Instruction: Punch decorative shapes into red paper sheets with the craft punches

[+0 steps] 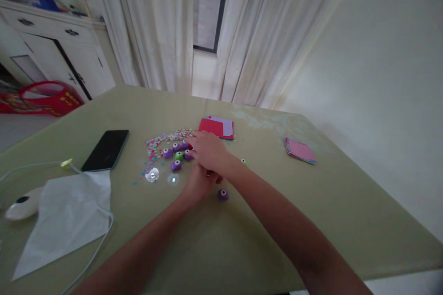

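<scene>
My right hand (209, 151) reaches across above my left hand, its fingers apart and its fingertips beside a cluster of small pieces. These are purple one-eyed pieces (167, 153) and green one-eyed pieces (179, 156), each with a white and dark eye. Lower down, my left hand (200, 181) is curled with its knuckles to the right; what its fingers hold, if anything, is hidden. A single purple one-eyed piece (223, 194) sits just below the hands. Another green piece (244, 162) shows partly behind my right forearm.
Colourful confetti bits (162, 139) arc around the cluster, near two clear round discs (152, 174). Red and lilac cards (212, 126) lie behind my hands, a pink card stack (300, 150) to the right. Leftward are a black phone (106, 150), white sheet (74, 212), cable and white mouse-shaped object (23, 203).
</scene>
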